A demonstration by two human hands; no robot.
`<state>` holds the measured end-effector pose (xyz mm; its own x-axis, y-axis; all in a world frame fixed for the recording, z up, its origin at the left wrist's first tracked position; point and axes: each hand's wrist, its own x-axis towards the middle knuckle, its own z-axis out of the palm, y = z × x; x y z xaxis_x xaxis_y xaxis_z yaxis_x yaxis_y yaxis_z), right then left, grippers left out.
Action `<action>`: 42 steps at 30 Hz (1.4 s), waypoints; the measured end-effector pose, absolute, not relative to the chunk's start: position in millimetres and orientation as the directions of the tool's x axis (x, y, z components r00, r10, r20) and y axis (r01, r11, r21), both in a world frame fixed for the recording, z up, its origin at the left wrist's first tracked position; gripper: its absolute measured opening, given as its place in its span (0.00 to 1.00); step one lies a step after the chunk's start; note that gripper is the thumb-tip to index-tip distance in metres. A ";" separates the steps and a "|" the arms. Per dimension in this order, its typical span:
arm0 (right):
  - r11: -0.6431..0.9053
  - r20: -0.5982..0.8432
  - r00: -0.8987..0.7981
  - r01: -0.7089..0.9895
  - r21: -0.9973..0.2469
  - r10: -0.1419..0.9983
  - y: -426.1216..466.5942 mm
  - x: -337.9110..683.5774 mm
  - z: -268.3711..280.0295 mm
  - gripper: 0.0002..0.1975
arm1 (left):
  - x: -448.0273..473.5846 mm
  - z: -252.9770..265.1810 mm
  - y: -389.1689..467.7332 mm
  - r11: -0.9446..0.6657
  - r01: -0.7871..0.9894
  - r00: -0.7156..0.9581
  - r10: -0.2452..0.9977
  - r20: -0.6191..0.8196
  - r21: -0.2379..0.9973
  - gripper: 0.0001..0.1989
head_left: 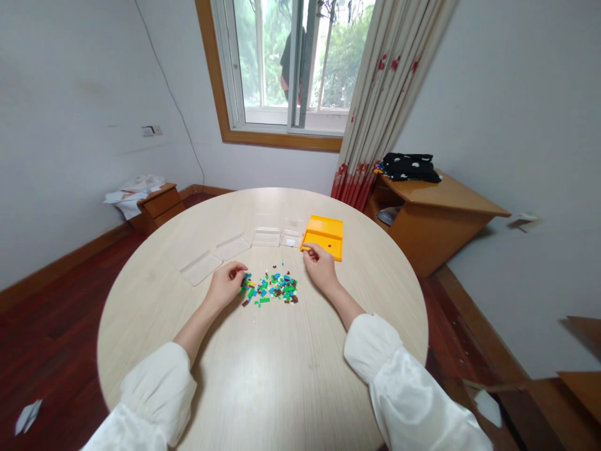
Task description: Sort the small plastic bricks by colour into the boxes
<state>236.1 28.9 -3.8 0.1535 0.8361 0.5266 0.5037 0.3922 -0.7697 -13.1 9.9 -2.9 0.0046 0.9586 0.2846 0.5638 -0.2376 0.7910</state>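
A loose pile of small toy building bricks (277, 288), in green, blue, brown, yellow and pale colours, lies on the round table (263, 363). At the pile's left edge, my left hand (225, 283) has its fingers curled together at the bricks; whatever they pinch is hidden. My right hand (322, 264) is closed, with its fingertips at the front left corner of an open yellow box (325, 225). I cannot make out what is between those fingertips. One small dark piece (329, 246) lies inside the yellow box.
Several clear plastic cases stand in an arc behind the pile, including an open one (201, 268) on the left and another (266, 237) at the back. A wooden desk (446, 207) holding folded dark cloth (410, 167) stands beyond the table's right side.
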 end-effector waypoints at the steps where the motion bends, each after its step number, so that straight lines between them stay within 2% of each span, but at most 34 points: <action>1: 0.373 0.518 0.204 0.487 -0.790 0.831 30.9 239.4 -3.4 0.10 | -15.0 -4.4 11.0 -0.252 0.598 0.029 0.956 0.293 0.761 0.10; 6: 0.342 0.484 0.373 0.386 -0.857 0.792 39.6 252.8 -5.7 0.07 | -19.2 -8.5 11.3 -0.332 0.680 0.145 0.935 0.324 0.654 0.12; 12: 0.327 0.383 0.478 0.200 -0.924 0.791 57.3 267.5 -25.2 0.17 | -24.4 -12.2 13.3 -0.382 0.725 0.231 0.919 0.320 0.573 0.12; 15: 0.315 0.385 0.478 0.223 -0.923 0.789 62.2 270.6 -32.9 0.23 | -25.9 -12.9 14.4 -0.376 0.738 0.235 0.922 0.309 0.560 0.11; 19: 0.313 0.402 0.462 0.261 -0.913 0.791 61.4 269.0 -34.2 0.26 | -24.5 -12.2 14.1 -0.398 0.733 0.260 0.913 0.314 0.552 0.10; 29: 0.313 0.377 0.445 0.213 -0.926 0.812 52.1 262.9 -21.4 0.25 | -23.9 -15.6 14.0 -0.380 0.711 0.255 0.924 0.286 0.592 0.12; 42: 0.305 0.384 0.435 0.241 -0.921 0.814 48.8 260.2 -17.6 0.23 | -19.7 -4.3 9.1 -0.338 0.737 0.249 0.941 0.229 0.585 0.08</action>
<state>260.2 48.8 -17.6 0.4355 0.8143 0.3837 0.2407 0.3054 -0.9213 -19.7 9.1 -4.3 0.2491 0.9409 0.2295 0.7371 -0.3379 0.5852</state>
